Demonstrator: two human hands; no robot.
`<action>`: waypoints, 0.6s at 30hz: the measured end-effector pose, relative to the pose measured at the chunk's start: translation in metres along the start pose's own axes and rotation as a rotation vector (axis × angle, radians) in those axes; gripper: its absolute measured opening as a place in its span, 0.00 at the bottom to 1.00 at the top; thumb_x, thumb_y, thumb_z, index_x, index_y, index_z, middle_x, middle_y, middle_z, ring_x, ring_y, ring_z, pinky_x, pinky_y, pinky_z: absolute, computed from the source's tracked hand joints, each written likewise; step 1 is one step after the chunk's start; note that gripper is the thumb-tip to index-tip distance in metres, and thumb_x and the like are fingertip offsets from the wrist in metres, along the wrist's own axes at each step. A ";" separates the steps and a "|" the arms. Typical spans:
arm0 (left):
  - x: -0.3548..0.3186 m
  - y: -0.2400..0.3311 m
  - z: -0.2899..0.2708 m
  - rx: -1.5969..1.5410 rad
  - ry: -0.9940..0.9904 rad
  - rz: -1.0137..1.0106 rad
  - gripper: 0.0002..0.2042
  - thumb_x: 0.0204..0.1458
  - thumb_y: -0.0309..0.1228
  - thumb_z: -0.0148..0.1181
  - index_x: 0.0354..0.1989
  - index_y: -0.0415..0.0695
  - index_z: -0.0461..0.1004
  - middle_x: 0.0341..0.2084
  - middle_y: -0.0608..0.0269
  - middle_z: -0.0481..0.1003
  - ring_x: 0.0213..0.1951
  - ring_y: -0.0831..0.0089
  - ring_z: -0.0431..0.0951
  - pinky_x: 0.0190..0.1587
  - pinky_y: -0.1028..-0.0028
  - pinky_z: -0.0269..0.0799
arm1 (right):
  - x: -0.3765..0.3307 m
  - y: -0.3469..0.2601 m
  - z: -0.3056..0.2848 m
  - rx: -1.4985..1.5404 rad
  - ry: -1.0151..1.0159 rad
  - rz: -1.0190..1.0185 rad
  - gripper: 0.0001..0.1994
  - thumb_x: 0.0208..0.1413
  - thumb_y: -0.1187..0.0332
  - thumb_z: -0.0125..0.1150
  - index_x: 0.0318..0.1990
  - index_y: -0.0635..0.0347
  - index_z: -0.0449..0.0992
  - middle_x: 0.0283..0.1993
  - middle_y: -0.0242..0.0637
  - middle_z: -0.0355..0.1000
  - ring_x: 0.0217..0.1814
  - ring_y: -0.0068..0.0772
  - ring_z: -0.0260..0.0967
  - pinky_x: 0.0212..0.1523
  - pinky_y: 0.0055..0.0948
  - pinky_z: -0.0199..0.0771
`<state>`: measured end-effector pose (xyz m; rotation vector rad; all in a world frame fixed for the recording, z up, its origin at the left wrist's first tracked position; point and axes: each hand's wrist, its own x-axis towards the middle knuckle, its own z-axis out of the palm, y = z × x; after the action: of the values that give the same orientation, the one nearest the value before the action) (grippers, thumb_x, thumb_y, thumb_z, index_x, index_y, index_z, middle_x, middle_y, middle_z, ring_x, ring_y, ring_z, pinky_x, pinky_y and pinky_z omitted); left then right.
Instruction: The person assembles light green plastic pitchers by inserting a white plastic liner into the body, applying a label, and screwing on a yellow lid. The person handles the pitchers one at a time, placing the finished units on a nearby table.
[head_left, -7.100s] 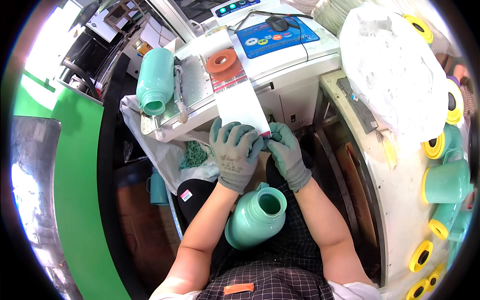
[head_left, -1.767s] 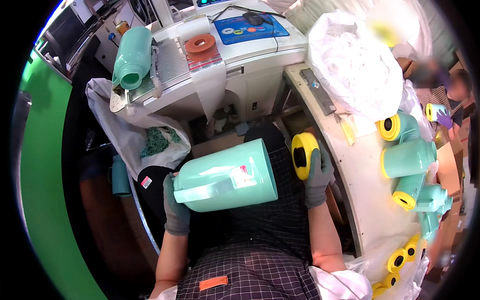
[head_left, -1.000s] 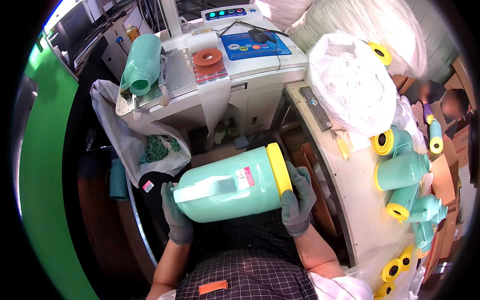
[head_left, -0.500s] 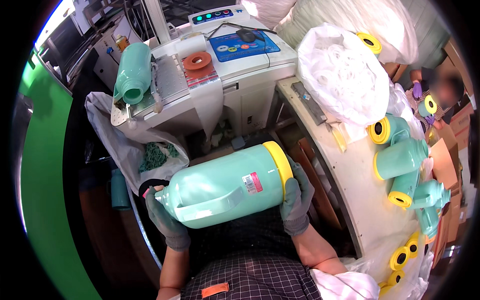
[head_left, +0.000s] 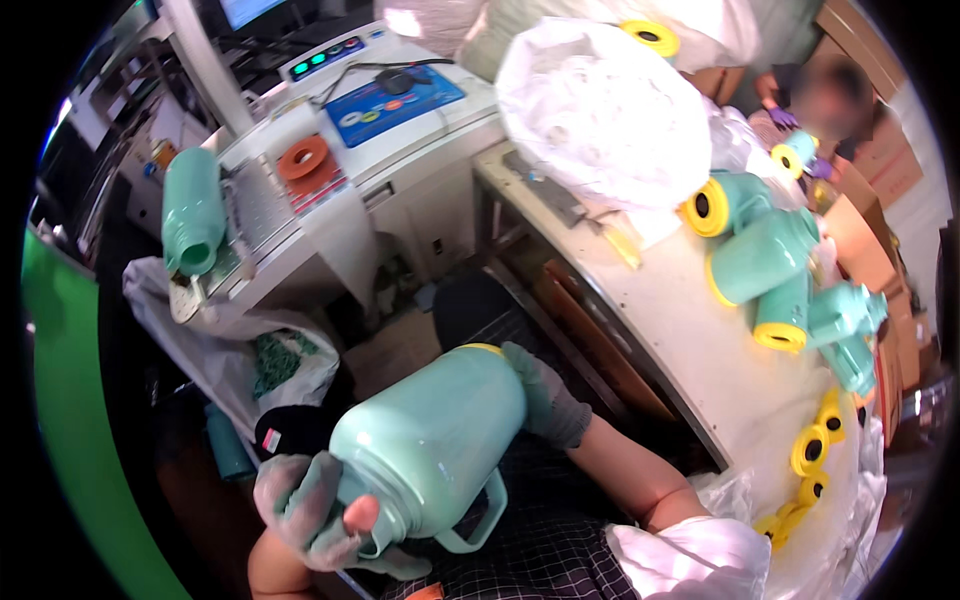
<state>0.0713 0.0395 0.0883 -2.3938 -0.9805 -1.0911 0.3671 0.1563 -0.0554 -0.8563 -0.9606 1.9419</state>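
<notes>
I hold a mint-green thermos jug [head_left: 430, 430] above my lap. Its open neck points toward me at the lower left, and its loop handle hangs on the near side. Gloved in grey, my left hand [head_left: 315, 510] is closed around the neck, with a bare thumb tip showing by the mouth. At the jug's other end, my right hand [head_left: 550, 400], also gloved, presses against the base, where a sliver of yellow rim [head_left: 482, 348] shows. Most of the right fingers are behind the jug.
Another green jug [head_left: 192, 215] lies on the machine table at left, near an orange tape roll [head_left: 304, 160]. The bench [head_left: 650, 290] at right carries a white bag of rings [head_left: 610, 110], several jugs [head_left: 765, 255] and yellow lids [head_left: 810, 450]. A co-worker [head_left: 815, 110] sits beyond.
The jug has rolled and tilted: its neck is lower and nearer me, its handle has swung to the near side, and its label is out of sight. My view has shifted right.
</notes>
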 end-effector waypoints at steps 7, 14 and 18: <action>-0.002 -0.020 0.035 -0.157 0.187 -0.127 0.61 0.40 0.71 0.75 0.80 0.53 0.55 0.60 0.50 0.68 0.47 0.54 0.76 0.47 0.57 0.74 | 0.006 -0.068 -0.057 0.605 0.107 -0.205 0.27 0.76 0.50 0.50 0.67 0.64 0.72 0.66 0.46 0.76 0.66 0.40 0.75 0.67 0.41 0.77; -0.013 0.002 0.068 -0.262 -0.028 -0.567 0.45 0.36 0.25 0.66 0.72 0.44 0.62 0.58 0.45 0.69 0.53 0.54 0.73 0.55 0.59 0.73 | 0.018 -0.236 -0.225 0.725 0.583 -0.907 0.22 0.73 0.55 0.52 0.67 0.55 0.72 0.64 0.39 0.78 0.64 0.41 0.79 0.63 0.47 0.83; -0.026 0.000 0.093 -0.362 -0.080 -0.710 0.40 0.38 0.20 0.66 0.68 0.43 0.65 0.58 0.45 0.69 0.53 0.52 0.74 0.54 0.59 0.74 | 0.047 -0.295 -0.355 -0.185 1.043 -0.989 0.23 0.66 0.56 0.66 0.59 0.62 0.72 0.50 0.39 0.78 0.47 0.40 0.80 0.49 0.36 0.86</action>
<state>0.1084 0.0784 0.0076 -2.4193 -1.8904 -1.5158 0.7380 0.4260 0.0120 -1.0322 -0.6727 0.4328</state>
